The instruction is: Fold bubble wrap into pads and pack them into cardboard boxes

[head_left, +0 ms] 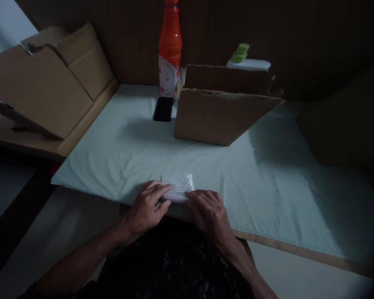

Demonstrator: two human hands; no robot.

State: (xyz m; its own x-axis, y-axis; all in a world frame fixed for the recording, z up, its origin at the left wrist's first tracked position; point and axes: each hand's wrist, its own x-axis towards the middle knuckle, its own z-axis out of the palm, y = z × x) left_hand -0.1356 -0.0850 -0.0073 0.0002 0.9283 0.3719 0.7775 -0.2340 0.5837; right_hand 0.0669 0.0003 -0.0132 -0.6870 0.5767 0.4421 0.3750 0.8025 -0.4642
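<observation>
A small piece of clear bubble wrap (178, 182) lies at the front edge of the cloth-covered table, its near part folded or rolled over. My left hand (148, 203) grips its left side, with thumb and fingers closed on the near edge. On the right side, my right hand (208, 207) presses its fingers onto the same near edge. Whether anything is inside the fold cannot be made out.
An open cardboard box (212, 116) stands mid-table, a white bottle with a green cap (249, 64) behind it. Left of it are a black phone (163, 109) and an orange bottle (171, 41). Another cardboard box (43, 87) leans at far left. Pale cloth (268, 187) covers the table.
</observation>
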